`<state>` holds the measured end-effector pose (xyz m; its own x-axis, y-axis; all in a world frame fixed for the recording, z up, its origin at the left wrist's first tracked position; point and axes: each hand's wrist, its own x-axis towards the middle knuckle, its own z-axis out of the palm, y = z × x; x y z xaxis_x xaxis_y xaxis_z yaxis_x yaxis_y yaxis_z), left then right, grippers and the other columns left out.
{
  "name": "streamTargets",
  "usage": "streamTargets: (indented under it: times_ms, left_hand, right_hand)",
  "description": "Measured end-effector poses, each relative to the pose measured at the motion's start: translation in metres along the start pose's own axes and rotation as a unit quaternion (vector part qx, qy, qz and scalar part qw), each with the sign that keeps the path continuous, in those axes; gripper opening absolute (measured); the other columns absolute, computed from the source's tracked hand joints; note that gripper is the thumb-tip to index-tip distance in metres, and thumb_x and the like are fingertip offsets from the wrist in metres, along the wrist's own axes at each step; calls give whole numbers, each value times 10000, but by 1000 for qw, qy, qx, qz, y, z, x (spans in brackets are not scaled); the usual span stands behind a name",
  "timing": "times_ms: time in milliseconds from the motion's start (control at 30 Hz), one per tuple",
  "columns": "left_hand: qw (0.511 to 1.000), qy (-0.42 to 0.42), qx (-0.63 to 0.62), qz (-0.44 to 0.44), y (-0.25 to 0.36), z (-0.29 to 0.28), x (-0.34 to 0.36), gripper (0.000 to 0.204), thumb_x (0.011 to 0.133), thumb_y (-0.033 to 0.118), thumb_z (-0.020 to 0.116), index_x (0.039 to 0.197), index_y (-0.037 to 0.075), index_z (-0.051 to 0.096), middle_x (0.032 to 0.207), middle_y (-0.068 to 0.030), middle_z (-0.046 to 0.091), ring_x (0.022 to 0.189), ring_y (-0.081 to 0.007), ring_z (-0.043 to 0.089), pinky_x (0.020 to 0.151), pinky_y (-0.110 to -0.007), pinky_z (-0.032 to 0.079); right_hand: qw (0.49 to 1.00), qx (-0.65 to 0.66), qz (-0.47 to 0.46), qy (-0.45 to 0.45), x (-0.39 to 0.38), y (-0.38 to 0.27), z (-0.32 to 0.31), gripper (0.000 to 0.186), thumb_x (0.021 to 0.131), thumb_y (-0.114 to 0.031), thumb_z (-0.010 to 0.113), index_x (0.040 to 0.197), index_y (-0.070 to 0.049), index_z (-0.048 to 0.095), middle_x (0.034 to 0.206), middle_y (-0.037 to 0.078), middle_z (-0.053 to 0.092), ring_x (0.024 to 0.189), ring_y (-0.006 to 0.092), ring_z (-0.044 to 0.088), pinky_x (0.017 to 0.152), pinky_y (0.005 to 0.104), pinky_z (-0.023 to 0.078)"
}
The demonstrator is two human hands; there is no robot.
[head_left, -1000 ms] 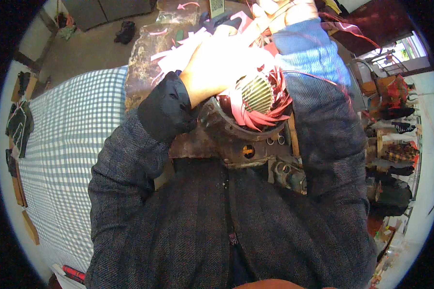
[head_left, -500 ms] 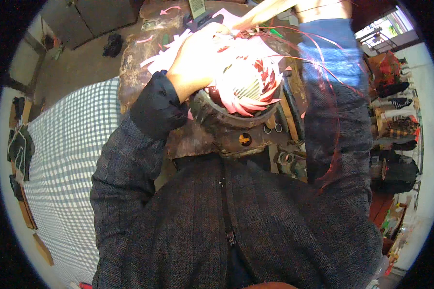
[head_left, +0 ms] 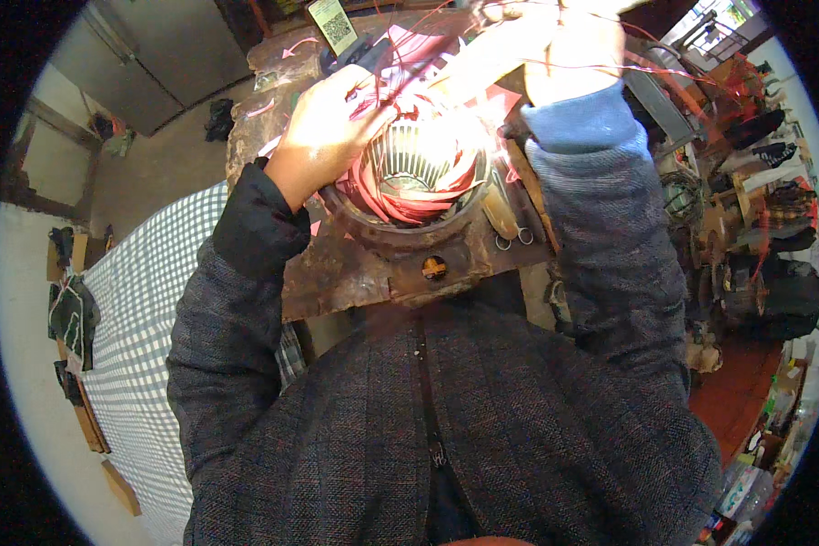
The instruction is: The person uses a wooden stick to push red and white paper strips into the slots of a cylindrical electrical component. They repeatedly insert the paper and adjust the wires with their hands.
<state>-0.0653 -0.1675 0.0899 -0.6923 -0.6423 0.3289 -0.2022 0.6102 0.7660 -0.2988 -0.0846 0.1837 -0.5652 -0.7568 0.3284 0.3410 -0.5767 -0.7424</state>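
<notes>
On a worn bench stands a round motor stator with a ring of metal slots inside it. Pink insulating strips line its opening, and thin red wires rise from its far side. My left hand rests at the stator's left rim, fingers bent and closed around red wires beside the strips. Beyond the stator, to the right, my right hand is lifted with red wires passing across it. Strong glare washes out its fingers and a pale band between it and the stator, so its grip is hidden.
Scissors lie right of the stator. A card with a square code stands at the bench's far edge. Pink paper lies around. A checked cloth covers a surface at left; cluttered shelving is at right.
My view has shifted, and the slots inside the stator show more plainly. My right hand has come nearer and a little left. My left hand stays at the rim, now around red wires.
</notes>
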Motion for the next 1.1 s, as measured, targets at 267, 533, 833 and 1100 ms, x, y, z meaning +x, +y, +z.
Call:
streamTargets:
  times_ms: [267,533,833,1100]
  left_hand:
    - [990,-1,139,-20,21,-2,14,353,850,300,813,917,15,616,819,-191,644,738,-360,624,706,-411,523]
    - [995,43,89,25,25,6,12,304,883,252,782,970,4,630,871,-140,687,779,-224,649,738,-365,525]
    - [998,-54,-15,2,19,4,15,216,958,89,712,1160,20,678,1112,-57,716,1023,-150,644,952,-309,522]
    - [988,-119,64,75,15,0,21,264,971,109,676,1204,-16,667,1213,-131,712,1096,-239,665,994,-350,511]
  right_hand:
    - [964,178,149,-133,-3,19,4,293,996,-267,670,1037,23,679,777,85,639,617,232,635,556,376,561]
    - [958,178,95,-203,-27,25,2,338,979,-288,678,1101,26,648,834,84,666,735,222,636,629,370,560]
    - [974,62,-120,-180,2,-46,-24,336,1015,-296,626,1177,-2,604,864,57,641,746,181,593,706,318,534]
    - [986,140,31,-85,-10,-45,-43,164,1024,-239,617,1082,-86,609,833,23,632,653,130,578,576,280,499]
